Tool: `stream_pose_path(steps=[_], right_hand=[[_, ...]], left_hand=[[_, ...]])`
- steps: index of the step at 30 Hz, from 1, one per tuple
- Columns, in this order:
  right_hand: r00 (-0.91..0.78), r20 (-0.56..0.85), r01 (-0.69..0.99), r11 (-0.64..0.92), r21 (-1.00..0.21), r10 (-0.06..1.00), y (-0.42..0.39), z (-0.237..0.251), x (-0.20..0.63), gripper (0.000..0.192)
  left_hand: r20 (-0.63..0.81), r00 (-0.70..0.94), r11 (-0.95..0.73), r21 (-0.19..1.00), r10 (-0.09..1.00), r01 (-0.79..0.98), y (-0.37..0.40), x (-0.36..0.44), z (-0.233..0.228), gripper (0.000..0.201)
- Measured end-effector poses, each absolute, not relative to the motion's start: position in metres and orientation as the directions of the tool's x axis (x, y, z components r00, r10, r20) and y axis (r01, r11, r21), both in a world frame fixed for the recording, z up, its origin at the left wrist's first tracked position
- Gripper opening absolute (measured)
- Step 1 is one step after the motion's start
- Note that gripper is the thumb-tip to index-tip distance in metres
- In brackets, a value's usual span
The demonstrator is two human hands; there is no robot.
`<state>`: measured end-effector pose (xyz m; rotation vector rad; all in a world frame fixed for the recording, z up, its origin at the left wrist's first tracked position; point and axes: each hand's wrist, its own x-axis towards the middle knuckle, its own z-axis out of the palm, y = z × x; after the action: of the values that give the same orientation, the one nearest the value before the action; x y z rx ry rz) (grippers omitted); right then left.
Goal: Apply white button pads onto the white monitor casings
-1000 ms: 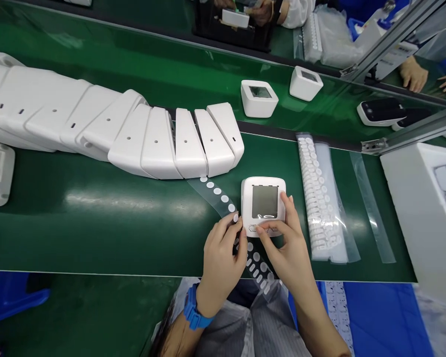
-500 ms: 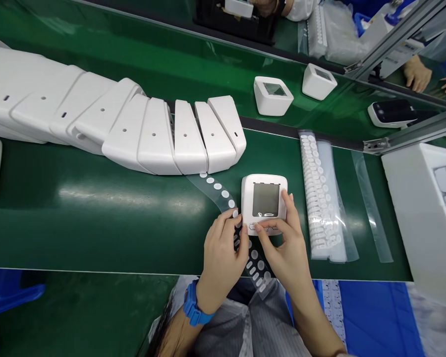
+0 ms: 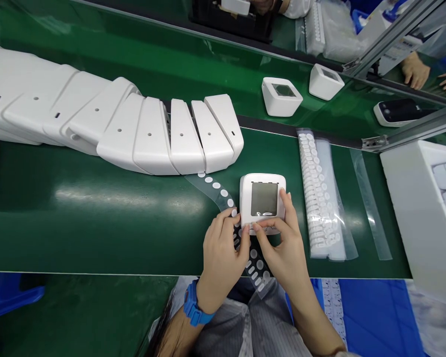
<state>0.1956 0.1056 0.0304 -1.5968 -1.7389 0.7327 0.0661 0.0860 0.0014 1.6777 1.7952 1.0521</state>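
Note:
A white blood pressure monitor [image 3: 262,201] with a grey screen stands on the green bench before me. My left hand [image 3: 225,240] is closed at its lower left edge, the thumb by the front buttons. My right hand [image 3: 282,238] grips the lower right side, with thumb and index finger pressed at the front edge and the other fingers along the side. Whatever small piece is under the fingertips is hidden. A clear strip with white round and oval stickers [image 3: 224,193] runs beneath my left hand and over the bench edge.
White housings [image 3: 148,134] stand in a long row at the left. More sticker sheets [image 3: 315,198] and a clear strip [image 3: 371,208] lie to the right, beside a white box [image 3: 412,213]. Finished-looking monitors [image 3: 282,96] sit on the green belt [image 3: 193,64] behind. A co-worker's hand [image 3: 415,70] shows at upper right.
The monitors on the belt behind have shifted right. My thumbs and fingertips have moved slightly at the monitor's lower front; it stays in place, and the view has shifted a little.

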Motion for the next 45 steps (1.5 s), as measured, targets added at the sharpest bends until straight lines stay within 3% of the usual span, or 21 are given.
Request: stream_pose_path(steps=[45], right_hand=[[-0.066,0.108,0.636,0.125,-0.762,0.992,0.1037,0.0259,0.1983,0.009]], left_hand=[[0.171,-0.134,-0.049,0.776,0.976,0.629,0.0853,0.0669,0.0006,0.014]])
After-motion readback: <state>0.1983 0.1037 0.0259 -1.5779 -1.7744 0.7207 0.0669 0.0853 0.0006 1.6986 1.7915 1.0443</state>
